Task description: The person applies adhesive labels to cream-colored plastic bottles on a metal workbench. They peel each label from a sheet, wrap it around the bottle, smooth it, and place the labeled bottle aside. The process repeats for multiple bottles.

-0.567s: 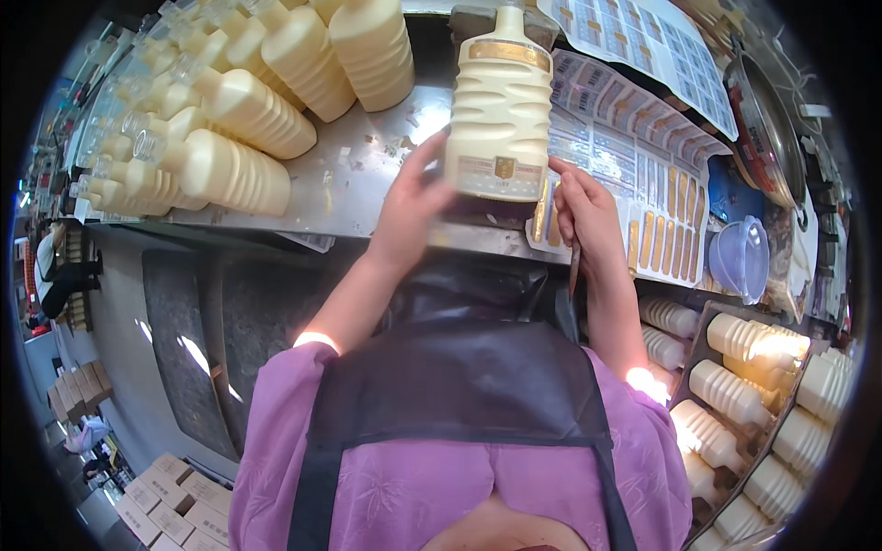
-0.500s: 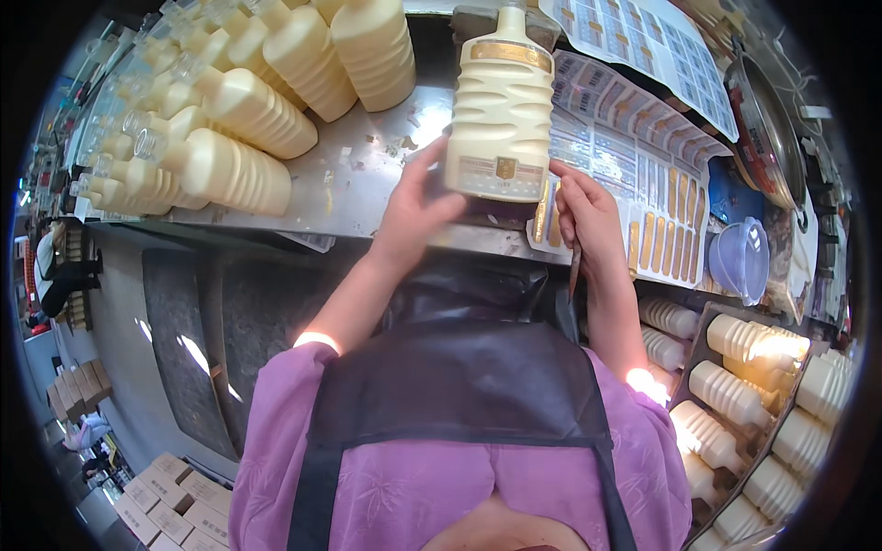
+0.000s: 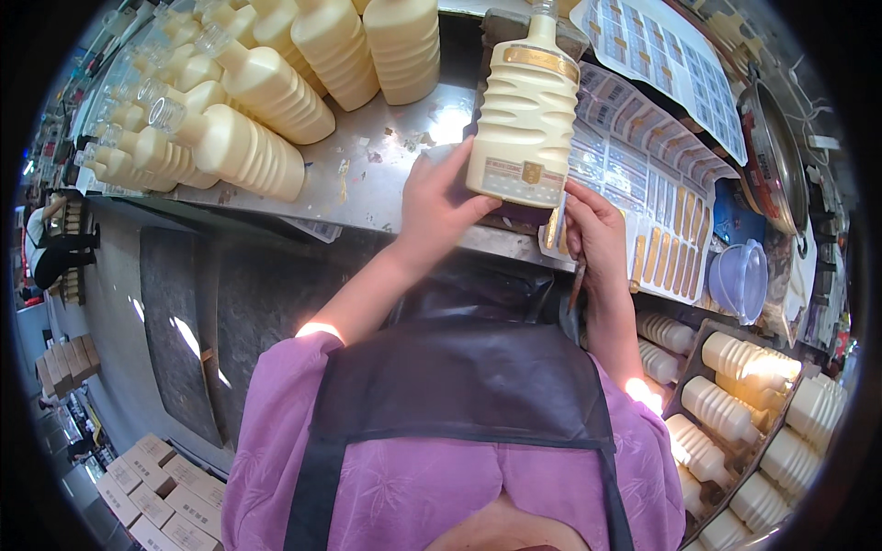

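So the counter here is bare metal, pretty scuffed, with little scraps and flecks stuck all over the middle. Far left it's packed with a crowd of plain cream bottles, clear necks, ribbed bodies. The labelled bottle is toward the right near the front edge, lying back on a dark block, gold strip up by the shoulder and a pale band near the base. Left hand is spread wide, thumb and fingers against its lower left corner; can't tell how firmly. Right hand is curled at the lower right corner, with a slim tool pinched in it. Right of that are sheets of gold and silver labels, then a lilac bucket and a big round pan tipped on its side. Below that end, more pale bottles lie in bins, half in sunlight. Room's a grey floor with dark panels, carton stacks lower left, and another person way off left.
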Motion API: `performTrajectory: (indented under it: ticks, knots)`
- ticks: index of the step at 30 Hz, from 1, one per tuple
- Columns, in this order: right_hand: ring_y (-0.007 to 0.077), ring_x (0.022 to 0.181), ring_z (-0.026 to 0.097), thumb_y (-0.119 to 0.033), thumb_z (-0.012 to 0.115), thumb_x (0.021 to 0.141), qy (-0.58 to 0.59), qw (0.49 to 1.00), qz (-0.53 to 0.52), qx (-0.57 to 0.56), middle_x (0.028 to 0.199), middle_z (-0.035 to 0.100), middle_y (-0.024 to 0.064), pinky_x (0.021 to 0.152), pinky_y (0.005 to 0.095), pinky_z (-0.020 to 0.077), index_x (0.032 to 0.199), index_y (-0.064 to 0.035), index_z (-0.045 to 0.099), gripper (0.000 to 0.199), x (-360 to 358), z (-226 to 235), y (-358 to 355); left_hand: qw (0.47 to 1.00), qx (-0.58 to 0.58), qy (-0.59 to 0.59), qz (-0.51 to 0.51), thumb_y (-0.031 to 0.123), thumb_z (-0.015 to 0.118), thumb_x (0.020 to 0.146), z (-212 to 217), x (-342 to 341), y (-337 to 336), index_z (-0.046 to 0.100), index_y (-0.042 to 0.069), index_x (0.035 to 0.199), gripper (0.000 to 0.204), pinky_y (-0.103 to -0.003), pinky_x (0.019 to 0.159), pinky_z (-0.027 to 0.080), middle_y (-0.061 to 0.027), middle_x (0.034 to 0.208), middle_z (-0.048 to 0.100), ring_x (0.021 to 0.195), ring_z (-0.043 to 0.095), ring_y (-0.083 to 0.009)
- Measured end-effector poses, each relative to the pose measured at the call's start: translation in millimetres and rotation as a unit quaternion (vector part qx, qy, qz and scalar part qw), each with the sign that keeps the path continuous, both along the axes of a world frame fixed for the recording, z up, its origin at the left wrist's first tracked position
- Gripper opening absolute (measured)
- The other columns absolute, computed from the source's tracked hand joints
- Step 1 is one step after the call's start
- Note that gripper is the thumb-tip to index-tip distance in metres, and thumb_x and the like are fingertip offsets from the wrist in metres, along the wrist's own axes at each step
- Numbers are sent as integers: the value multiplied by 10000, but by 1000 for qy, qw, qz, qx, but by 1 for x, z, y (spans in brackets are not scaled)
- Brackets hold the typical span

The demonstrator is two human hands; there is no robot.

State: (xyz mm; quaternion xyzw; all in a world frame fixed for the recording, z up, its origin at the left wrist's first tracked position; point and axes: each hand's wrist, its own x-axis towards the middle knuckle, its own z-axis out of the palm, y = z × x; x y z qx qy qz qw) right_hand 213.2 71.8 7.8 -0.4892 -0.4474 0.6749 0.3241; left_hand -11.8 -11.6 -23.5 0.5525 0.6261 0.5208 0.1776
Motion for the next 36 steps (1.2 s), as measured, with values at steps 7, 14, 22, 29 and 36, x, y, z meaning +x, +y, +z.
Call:
performTrajectory:
  ticks: [7, 14, 22, 29, 36]
  knots:
    - [6, 480, 408, -101, 599, 1009, -20, 998, 20, 52, 699, 574, -51, 441, 183, 301, 1329, 2, 664, 343, -5, 10, -10, 995, -54, -76, -27, 163, 840, 777, 3, -5, -3, 557, 63, 1467, 753, -372, 963, 471, -170, 1097, 655, 1018, 576, -274]
    - [-1, 509, 399, -112, 610, 1003, -33, 996, 35, 76, 696, 540, -78, 457, 189, 304, 1338, -26, 667, 351, -7, 18, -13, 977, -57, -199, -59, 111, 786, 846, -4, -5, 1, 509, 43, 1505, 717, -367, 1100, 403, -159, 1295, 644, 1228, 547, -236]
    - [8, 499, 413, -170, 606, 1023, -1, 999, 6, 35, 737, 568, -49, 451, 183, 324, 1332, -29, 664, 345, -7, 6, -10, 993, -71, -80, -58, 112, 746, 883, 19, -1, -4, 466, 15, 1516, 699, -355, 1112, 395, -132, 1376, 583, 1289, 512, -220]
    - [35, 645, 479, -282, 700, 994, -22, 996, 66, 52, 781, 560, -36, 556, 209, 390, 1414, 32, 554, 544, -10, 16, 3, 899, -82, -421, -89, 201, 653, 977, 24, 0, 3, 469, 14, 1438, 531, -322, 1062, 416, -100, 1361, 548, 1234, 516, -174]
    - [48, 731, 516, -261, 754, 950, -54, 992, 70, 85, 787, 560, -36, 674, 216, 436, 1438, 48, 539, 617, -15, 11, 6, 897, -85, -431, -50, 123, 664, 996, 26, 9, 14, 476, 5, 1342, 411, -294, 954, 495, -113, 1282, 574, 1109, 581, -145]
